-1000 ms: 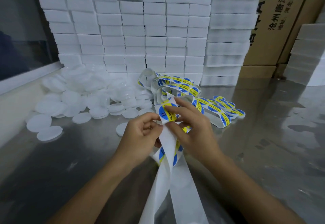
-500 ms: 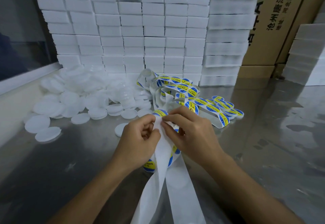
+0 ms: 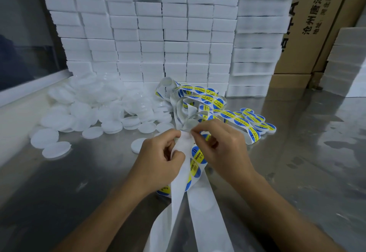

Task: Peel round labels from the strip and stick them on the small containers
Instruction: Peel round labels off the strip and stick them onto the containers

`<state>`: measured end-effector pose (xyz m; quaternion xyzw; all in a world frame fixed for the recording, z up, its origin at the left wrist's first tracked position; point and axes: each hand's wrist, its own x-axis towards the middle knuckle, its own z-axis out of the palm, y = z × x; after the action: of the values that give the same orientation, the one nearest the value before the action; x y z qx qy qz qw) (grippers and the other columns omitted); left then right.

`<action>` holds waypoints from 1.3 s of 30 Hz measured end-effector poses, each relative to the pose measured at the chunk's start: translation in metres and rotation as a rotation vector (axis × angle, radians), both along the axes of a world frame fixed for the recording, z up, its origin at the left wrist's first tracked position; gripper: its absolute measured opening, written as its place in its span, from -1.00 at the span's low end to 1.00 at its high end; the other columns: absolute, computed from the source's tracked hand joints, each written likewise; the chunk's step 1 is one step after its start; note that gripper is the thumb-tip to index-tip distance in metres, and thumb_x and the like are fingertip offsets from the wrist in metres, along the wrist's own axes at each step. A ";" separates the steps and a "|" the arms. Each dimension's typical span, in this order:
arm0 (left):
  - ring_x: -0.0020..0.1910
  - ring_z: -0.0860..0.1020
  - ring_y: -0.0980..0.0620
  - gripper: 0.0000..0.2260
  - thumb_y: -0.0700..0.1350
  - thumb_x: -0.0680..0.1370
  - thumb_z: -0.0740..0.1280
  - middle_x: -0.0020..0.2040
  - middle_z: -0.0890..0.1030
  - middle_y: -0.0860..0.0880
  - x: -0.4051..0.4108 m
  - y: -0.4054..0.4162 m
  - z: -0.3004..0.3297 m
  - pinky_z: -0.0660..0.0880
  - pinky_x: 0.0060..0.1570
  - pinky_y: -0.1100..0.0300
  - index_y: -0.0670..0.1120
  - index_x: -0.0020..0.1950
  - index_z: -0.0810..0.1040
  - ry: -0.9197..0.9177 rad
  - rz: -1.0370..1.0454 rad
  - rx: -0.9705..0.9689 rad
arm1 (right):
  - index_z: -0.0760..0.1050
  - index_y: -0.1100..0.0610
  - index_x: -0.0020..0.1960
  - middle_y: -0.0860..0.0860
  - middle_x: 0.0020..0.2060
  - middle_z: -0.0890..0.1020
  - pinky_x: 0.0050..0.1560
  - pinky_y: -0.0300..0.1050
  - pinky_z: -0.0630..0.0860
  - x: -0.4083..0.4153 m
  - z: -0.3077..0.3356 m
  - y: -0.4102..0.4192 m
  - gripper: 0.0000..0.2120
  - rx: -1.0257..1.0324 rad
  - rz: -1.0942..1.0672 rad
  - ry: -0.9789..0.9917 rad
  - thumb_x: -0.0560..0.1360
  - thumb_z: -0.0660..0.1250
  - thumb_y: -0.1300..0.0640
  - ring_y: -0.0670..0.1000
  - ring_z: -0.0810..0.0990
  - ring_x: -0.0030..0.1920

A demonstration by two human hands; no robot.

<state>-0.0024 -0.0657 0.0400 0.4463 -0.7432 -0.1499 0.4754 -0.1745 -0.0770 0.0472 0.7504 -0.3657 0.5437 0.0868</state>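
Head view is showing both hands working the label strip [image 3: 179,172] at centre frame. The left hand [image 3: 158,160] is pinching the white backing, fingers curled tight; the right hand [image 3: 221,148] is nipping a label edge at the fold (which label I cannot tell). Small containers [image 3: 111,111] are lying piled at ten o'clock. Peeling is underway; next, likely, lifting it free and reaching for a container.

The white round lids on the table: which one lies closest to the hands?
The lone lid lying flat just beside the left hand, partly hidden by it. All others lie farther back, in the pile.
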 end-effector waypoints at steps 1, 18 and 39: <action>-0.42 0.39 0.10 -0.76 -0.13 0.36 0.24 -0.38 0.43 0.02 0.001 -0.001 -0.001 0.35 -0.39 0.32 0.20 -0.07 0.46 0.008 0.006 -0.003 | 0.63 0.20 -0.09 0.00 -0.20 0.67 -0.39 -0.02 0.53 0.000 -0.001 0.000 -0.96 0.010 -0.017 -0.019 0.46 0.46 0.27 -0.09 0.50 -0.44; -0.43 0.39 0.07 -0.86 -0.03 0.44 0.20 -0.48 0.45 0.07 0.037 -0.026 -0.007 0.31 -0.36 0.14 0.00 -0.26 0.51 0.447 0.224 -0.017 | 0.65 0.14 -0.13 -0.04 -0.41 0.63 -0.56 -0.27 0.36 -0.018 0.011 -0.011 -0.97 0.613 0.199 -1.013 0.45 0.48 0.24 -0.05 0.40 -0.60; 0.02 0.56 -0.12 -0.70 0.02 0.37 0.53 0.06 0.62 -0.05 0.060 -0.041 -0.023 0.51 0.08 -0.09 0.00 0.03 0.57 -0.079 0.626 0.216 | 0.65 0.11 -0.03 0.04 -0.25 0.65 -0.49 -0.30 0.41 -0.019 0.013 -0.010 -0.87 0.605 0.210 -0.984 0.48 0.44 0.30 -0.11 0.40 -0.56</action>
<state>0.0579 -0.1066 0.0173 0.7062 -0.5678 -0.0569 0.4191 -0.1938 -0.0865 0.0602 0.4333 -0.4257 0.7053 -0.3655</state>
